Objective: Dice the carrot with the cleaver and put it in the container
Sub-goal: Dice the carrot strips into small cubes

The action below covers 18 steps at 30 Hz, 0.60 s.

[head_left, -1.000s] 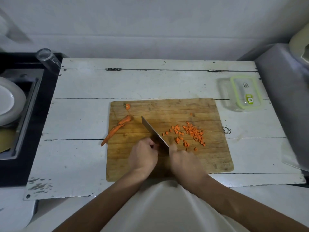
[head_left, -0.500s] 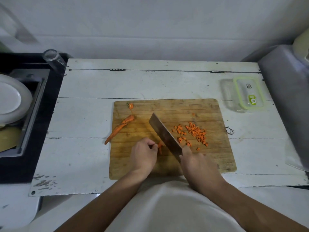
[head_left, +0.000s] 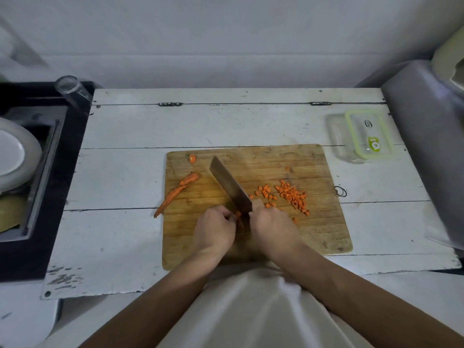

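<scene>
The right hand (head_left: 272, 223) is closed around the handle of the cleaver (head_left: 229, 188), with the forefinger lying up along the blade's near end. The blade runs from the hand toward 11 o'clock, its broad side tilted up and showing dark. The left hand (head_left: 216, 227) is curled, fingertips bent inward, pinching a short carrot piece (head_left: 238, 217) just left of the blade's heel; only a sliver of orange shows between the two hands, which are almost touching.

Both hands sit over the near middle of the wooden cutting board (head_left: 313, 234). At 2 o'clock from the hands lies a loose heap of diced carrot (head_left: 291, 194), with a few stray cubes at its edges and one alone farther back. At 10 o'clock from the hands a thin carrot tail (head_left: 177, 192) lies slanted, its tip hanging over the board's left edge onto the white table (head_left: 120, 172). A cut carrot top (head_left: 192, 158) rests near the board's far left corner.

The container (head_left: 339, 139), clear, stands off the board at 2 o'clock, well apart from the dice, with its green-rimmed lid (head_left: 369, 135) overlapping its right side. The board's far right quarter and near right corner are bare. Bare tabletop lies left of the board and behind it. A grey bin (head_left: 426, 136) crowds the table's right edge, and a sink (head_left: 37, 172) with a white plate (head_left: 11, 154) borders the left.
</scene>
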Available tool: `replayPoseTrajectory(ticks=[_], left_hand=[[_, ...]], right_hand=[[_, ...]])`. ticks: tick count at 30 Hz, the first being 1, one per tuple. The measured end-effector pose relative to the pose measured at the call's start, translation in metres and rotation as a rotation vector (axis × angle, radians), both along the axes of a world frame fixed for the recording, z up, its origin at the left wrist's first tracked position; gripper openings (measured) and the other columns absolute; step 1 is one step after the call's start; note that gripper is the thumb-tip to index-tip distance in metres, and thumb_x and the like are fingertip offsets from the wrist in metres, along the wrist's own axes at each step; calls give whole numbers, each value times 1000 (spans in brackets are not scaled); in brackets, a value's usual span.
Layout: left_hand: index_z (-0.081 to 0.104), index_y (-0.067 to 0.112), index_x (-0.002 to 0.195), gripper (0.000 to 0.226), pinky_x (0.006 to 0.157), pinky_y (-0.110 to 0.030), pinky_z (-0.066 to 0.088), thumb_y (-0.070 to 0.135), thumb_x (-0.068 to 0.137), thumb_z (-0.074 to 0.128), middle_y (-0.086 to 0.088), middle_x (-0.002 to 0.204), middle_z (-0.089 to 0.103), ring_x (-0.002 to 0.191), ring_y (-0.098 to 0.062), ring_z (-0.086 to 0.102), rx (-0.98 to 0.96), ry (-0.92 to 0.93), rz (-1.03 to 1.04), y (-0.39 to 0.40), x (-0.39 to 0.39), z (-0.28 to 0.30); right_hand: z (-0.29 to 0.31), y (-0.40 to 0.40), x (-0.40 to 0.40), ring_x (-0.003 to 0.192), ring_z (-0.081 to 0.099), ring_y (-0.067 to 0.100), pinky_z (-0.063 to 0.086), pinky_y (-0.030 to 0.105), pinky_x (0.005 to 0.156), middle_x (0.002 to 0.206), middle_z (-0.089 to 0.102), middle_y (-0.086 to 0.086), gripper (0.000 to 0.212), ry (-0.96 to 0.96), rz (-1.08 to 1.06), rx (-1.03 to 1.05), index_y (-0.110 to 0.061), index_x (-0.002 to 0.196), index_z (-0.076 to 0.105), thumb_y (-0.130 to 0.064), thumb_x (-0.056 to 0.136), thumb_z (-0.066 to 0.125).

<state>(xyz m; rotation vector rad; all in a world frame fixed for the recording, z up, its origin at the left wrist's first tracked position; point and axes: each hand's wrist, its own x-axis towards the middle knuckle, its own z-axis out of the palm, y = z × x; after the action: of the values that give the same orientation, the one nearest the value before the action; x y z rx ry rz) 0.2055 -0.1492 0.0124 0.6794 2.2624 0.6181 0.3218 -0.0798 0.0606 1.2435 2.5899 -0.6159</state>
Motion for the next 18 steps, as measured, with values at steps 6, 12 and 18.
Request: replayPoseTrajectory(ticks=[6, 12, 18], left_hand=[[67, 27, 100, 16, 65, -19, 43, 43, 96, 67, 13, 96, 65, 85, -5, 60, 101, 60, -11, -8, 4, -5], [66, 29, 115, 22, 91, -33, 49, 33, 94, 68, 9, 110, 54, 107, -16, 52, 130, 357, -289, -8, 15, -10], [68, 22, 128, 38, 90, -31, 49, 26, 91, 75, 3, 113, 64, 108, -17, 56, 271, 354, -421, -21, -12, -24]], right_hand=[[10, 8, 44, 70, 66, 29, 52, 38, 58, 79, 66, 6, 20, 53, -90, 50, -15, 110, 50, -31, 106, 40], [8, 9, 53, 68, 66, 26, 56, 43, 59, 81, 67, 5, 19, 87, -128, 39, -18, 106, 51, -34, 104, 40], [12, -5, 58, 74, 67, 30, 51, 38, 59, 84, 68, 6, 19, 8, -45, 36, -20, 111, 46, -36, 105, 37]])
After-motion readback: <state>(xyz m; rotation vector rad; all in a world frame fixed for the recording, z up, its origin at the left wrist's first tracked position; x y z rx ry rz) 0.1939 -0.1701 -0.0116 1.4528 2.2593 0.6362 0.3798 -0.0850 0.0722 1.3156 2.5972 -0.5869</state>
